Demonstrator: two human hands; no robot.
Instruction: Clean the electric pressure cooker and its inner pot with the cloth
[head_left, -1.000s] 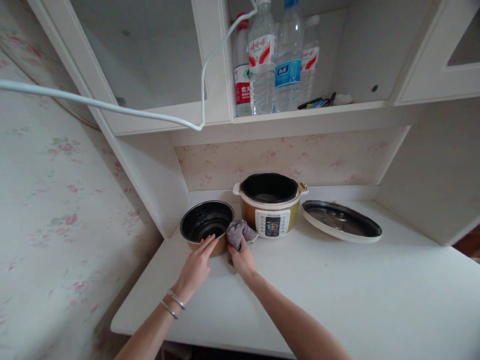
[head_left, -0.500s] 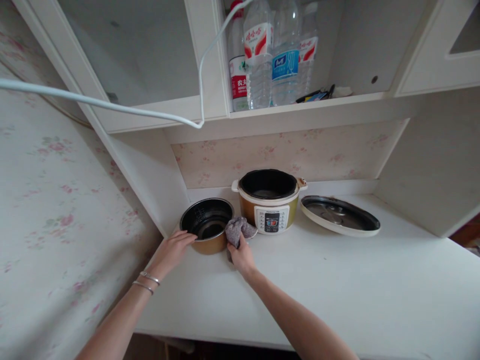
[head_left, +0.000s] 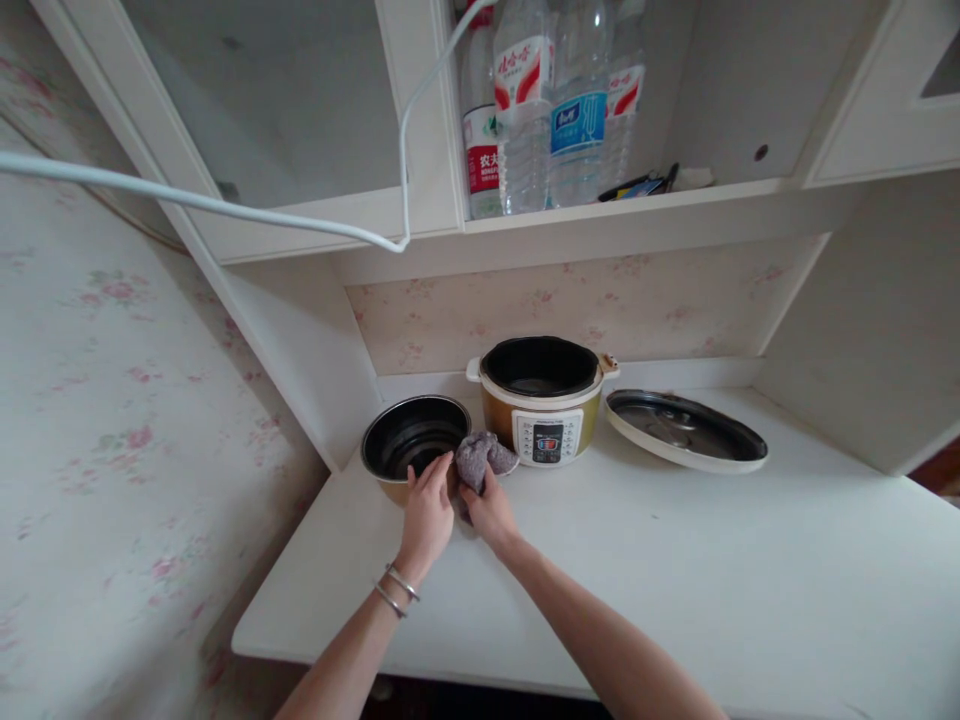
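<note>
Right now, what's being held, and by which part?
The right hand grips the gray cloth by its near side; the left hand at the pot, hold unclear.

Pink-floral wallpaper [head_left: 97,420] left and behind | white cabinet [head_left: 436,190] overhead | white countertop [head_left: 712,560]

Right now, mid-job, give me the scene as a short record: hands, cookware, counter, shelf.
Left hand: fingers extended over the front rim of the pot; contact unclear
Right hand: gripping a gray cloth beside the pot
Pot: upright, dark inside, left of the cooker
Cooker: lid off, dark interior showing
Lid: right of the cooker, dark side up
Counter: white
Shelf: four plastic bottles visible
</note>
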